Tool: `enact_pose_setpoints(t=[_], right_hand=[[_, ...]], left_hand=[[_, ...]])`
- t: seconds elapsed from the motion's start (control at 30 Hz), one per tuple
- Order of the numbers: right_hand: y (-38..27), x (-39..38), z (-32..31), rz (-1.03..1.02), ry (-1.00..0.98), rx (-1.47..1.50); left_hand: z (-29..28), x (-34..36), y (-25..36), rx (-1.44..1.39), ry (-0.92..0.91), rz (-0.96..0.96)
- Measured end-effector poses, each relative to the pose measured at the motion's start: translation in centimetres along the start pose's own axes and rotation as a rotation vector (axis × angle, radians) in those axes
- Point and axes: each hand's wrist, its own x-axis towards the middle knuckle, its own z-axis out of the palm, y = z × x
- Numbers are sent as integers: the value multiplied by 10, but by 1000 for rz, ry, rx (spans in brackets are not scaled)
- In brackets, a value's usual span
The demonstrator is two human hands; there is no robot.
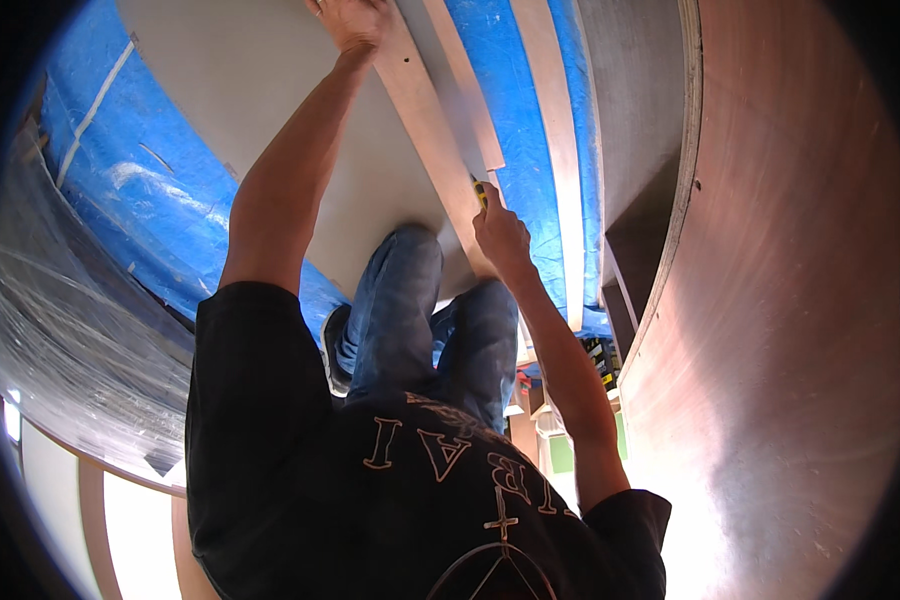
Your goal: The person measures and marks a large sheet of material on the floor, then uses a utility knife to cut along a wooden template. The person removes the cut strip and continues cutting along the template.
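Note:
My right hand [500,232] is closed around a yellow-and-black utility knife [481,195], its tip at the right edge of a long pale wooden strip [420,110]. That strip lies slantwise over a large grey sheet [240,70] and reaches down to my knees. At the top edge of the picture my left hand [353,22] rests flat beside the strip's far part, with its fingers partly cut off by the frame. A narrow grey band [440,75] runs along the strip's right side.
Blue sheeting [140,170] spreads under and around the grey sheet. More pale wooden strips [550,120] lie at the right. A large curved-looking wooden panel [780,250] stands on the far right. Plastic-wrapped goods [80,320] are at the left.

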Motion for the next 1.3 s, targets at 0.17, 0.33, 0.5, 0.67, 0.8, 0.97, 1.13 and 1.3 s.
enact_pose_setpoints(t=[0.17,0.33,0.5,0.67,0.8,0.97,1.13,1.3], right_hand=[[0,-2,-2,14,-67,67],[-4,-4,-25,22,-70,76],[-26,23,-48,-95,13,62],[-43,40,-50,-137,33,38],[-41,37,-48,-153,-26,22],[-37,38,-42,-110,-71,94],[-38,34,-33,-126,-15,90],[-37,24,-27,-75,-50,113]], left_hand=[[-1,-2,-2,0,8,25],[-2,0,2,11,13,8],[-3,1,4,-8,25,1],[-4,2,4,3,32,-2],[-5,2,5,12,23,-7],[-5,2,4,10,17,-7],[-3,4,2,-38,30,13],[-5,2,1,-10,11,21]])
